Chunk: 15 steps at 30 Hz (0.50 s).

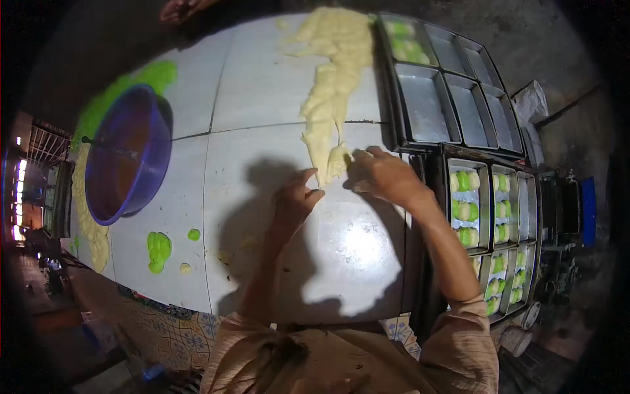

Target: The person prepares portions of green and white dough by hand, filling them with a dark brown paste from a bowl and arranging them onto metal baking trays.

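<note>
A long, uneven strip of cream dough [338,56] runs down the white tiled table, narrowing toward me and splitting at its near end. My left hand [295,200] is at the left of that tip, thumb and index finger bent around the dough's edge. From the other side, my right hand [387,177] has its fingers curled in against a small flap of the same dough [338,161]. The undersides of the right fingers are partly in shadow.
Left on the table is a purple basin [125,154], with green dough [157,75] and more cream dough [97,223] around it. Small green pieces [158,251] lie nearer. Metal pans [430,102] stand at right; the nearer pans [489,240] hold green and cream dough pieces.
</note>
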Each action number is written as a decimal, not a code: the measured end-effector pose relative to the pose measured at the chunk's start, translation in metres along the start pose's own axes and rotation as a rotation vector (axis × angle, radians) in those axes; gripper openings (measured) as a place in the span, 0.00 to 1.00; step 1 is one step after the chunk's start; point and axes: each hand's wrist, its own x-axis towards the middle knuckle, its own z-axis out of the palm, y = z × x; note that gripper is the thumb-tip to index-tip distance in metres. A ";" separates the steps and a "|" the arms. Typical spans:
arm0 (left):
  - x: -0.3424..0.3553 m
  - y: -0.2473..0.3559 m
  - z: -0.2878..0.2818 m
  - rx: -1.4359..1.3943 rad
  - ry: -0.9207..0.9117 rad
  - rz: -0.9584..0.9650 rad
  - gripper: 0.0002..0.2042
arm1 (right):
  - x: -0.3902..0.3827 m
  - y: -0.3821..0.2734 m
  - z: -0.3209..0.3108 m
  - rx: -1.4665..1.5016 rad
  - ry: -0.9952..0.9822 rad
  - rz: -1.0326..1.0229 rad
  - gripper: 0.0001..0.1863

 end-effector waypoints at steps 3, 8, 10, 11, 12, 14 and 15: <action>0.019 -0.008 0.002 0.027 0.113 0.190 0.32 | 0.029 -0.010 0.044 -0.094 0.165 0.019 0.26; 0.049 -0.006 -0.009 0.255 -0.032 0.264 0.35 | 0.046 0.002 0.069 0.179 0.247 -0.089 0.20; 0.056 -0.006 -0.011 0.248 -0.063 0.282 0.35 | 0.044 0.004 0.068 0.331 0.195 0.034 0.16; 0.061 -0.006 -0.009 0.248 -0.082 0.311 0.36 | 0.045 0.012 0.075 0.647 0.279 0.123 0.15; 0.065 -0.005 -0.007 0.248 -0.102 0.339 0.36 | 0.045 0.020 0.081 0.962 0.362 0.212 0.15; 0.068 -0.012 -0.004 0.283 -0.026 0.367 0.38 | 0.042 -0.006 0.066 1.255 0.360 0.312 0.14; 0.071 -0.007 -0.006 0.289 -0.006 0.427 0.38 | 0.039 -0.007 0.062 1.424 0.308 0.305 0.14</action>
